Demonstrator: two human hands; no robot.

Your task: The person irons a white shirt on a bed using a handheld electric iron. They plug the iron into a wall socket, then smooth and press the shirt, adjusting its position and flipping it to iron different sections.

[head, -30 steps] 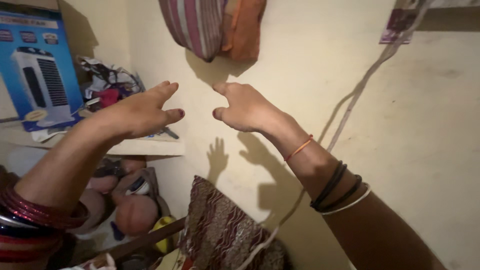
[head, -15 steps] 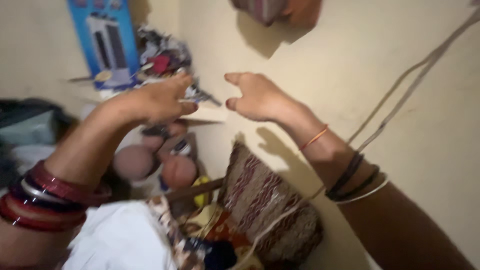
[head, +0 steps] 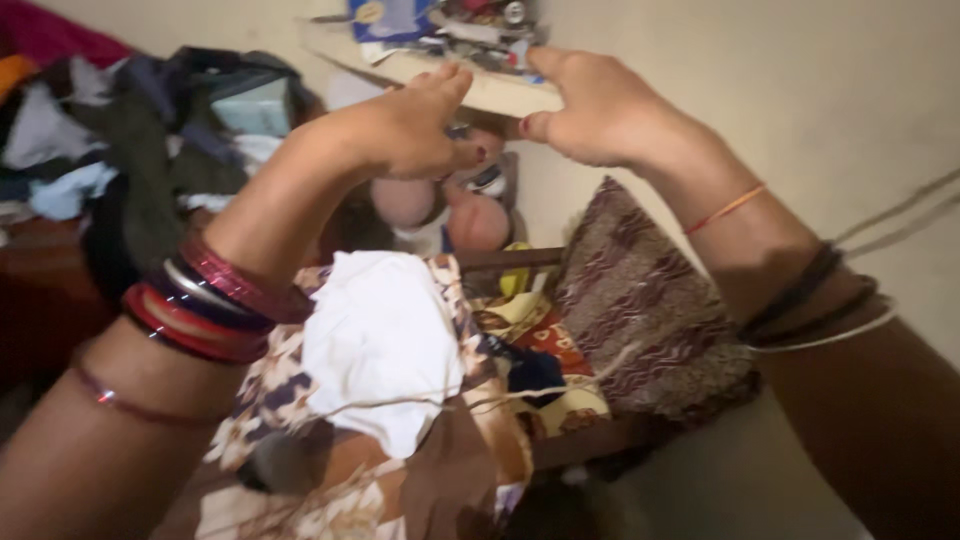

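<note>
Cushion (head: 650, 300) right of white cloth (head: 385, 340)

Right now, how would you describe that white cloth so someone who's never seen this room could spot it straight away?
Start at the cream wall on the right and drop to the dark patterned cushion leaning against it. Just left of the cushion, below the raised left hand, lies the white cloth on a brown floral fabric. It is the only plain white piece among patterned ones.
</note>
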